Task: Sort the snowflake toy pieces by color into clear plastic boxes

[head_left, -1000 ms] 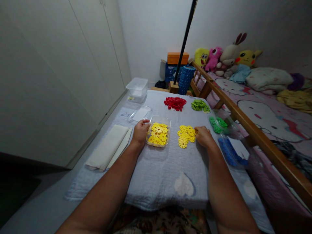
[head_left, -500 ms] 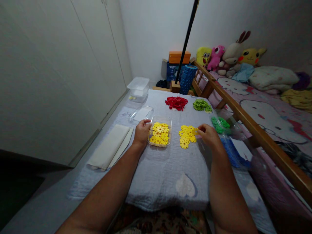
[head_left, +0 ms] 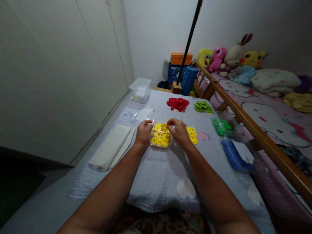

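Observation:
A clear plastic container (head_left: 160, 147) with yellow flower-shaped discs (head_left: 160, 138) in it stands on the cloth-covered table. My left hand (head_left: 144, 131) grips its left side, thumb on the rim. Over the container's right part, my right hand (head_left: 177, 130) pinches a yellow flower-shaped disc (head_left: 165, 127) between thumb and fingers. Just right of that hand lies a loose pile of yellow discs (head_left: 192, 135), partly hidden by the hand and wrist.
Behind are a red pile (head_left: 177, 104) and a light green pile (head_left: 203, 106). Green pieces (head_left: 221, 126) and a container of blue pieces (head_left: 235, 157) lie right. A clear lid (head_left: 143, 114), a lidded box (head_left: 140, 89) and a folded cloth (head_left: 110, 146) are left. A wooden bed rail (head_left: 243, 120) borders the right.
My right hand has moved left from the loose yellow pile to above the container, carrying a yellow disc. My left hand still holds the container's side.

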Available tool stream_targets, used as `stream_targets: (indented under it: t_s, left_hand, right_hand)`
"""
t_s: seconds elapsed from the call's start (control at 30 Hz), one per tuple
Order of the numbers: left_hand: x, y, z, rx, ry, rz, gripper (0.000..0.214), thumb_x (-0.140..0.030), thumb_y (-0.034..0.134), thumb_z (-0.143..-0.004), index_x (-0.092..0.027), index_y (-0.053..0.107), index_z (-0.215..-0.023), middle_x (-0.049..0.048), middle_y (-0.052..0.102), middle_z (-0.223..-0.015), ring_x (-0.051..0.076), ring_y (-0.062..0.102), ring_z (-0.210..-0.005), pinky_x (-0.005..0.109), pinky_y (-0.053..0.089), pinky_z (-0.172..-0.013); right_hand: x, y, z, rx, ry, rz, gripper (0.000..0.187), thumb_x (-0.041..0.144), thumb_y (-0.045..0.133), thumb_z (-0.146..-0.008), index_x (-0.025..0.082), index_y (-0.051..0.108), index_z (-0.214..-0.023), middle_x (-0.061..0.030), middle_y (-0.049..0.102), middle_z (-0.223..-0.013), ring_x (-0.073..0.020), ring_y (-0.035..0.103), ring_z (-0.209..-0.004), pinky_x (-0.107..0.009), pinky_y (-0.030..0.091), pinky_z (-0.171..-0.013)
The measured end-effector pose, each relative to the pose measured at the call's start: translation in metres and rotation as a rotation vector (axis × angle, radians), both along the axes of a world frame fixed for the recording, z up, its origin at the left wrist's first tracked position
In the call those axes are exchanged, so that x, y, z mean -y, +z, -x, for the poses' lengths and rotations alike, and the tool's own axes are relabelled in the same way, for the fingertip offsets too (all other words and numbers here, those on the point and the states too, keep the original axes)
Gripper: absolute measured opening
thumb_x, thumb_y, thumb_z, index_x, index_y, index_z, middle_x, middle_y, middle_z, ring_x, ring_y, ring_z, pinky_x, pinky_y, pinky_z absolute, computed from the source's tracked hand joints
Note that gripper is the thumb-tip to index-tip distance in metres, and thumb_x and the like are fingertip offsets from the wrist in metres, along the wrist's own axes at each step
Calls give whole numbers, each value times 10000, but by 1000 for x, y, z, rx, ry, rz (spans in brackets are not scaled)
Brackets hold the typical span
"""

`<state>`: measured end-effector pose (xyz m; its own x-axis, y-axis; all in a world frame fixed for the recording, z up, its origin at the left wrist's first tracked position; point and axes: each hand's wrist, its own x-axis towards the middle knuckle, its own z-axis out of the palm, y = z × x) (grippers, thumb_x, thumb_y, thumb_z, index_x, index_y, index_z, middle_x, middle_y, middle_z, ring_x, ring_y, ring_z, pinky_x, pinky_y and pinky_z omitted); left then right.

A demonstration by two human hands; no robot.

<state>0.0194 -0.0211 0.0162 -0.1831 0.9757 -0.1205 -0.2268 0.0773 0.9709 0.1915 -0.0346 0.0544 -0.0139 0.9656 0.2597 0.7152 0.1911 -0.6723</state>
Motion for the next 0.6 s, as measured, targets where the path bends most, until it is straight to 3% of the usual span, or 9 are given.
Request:
stream_targets:
  t_s: [0.17,0.33,0.47,0.6]
  left_hand:
    - [-1,0,0,10,0,3,365,-311,677,-601,-181,637,-939,-36,608,-623,134,539,-529,239,405,-505]
    - [-2,-2,0,-2,-3,14,379,-307,686,-592,-177,637,-945,-49,582,-610,131,526,-525,236,403,-502]
    - [-2,-4,0,-6,7,4,373,-316,691,-605,-173,650,-947,-53,572,-614,123,519,-520,229,390,-496]
    - [-2,-3,0,-9,13,-2,366,-310,685,-604,-173,656,-942,-56,570,-605,121,512,-511,227,390,-486]
  right_hand:
    - [-8,-4,18,144,-17,10,125,181,619,-901,238,726,-935,-52,777,-987,-265,602,-1041,-446,333,-1000]
    - [-10,-10,16,153,-63,-9,183,164,622,-891,241,759,-985,-70,782,-1039,-282,592,-1103,-458,331,-1037]
    - [-11,-10,-15,87,-103,-64,189,201,613,-886,241,766,-991,-68,781,-1101,-287,603,-1142,-445,388,-1043]
    - [-13,-10,-72,90,-158,-66,206,191,576,-866,208,765,-946,-80,781,-1060,-249,665,-1041,-386,456,-995]
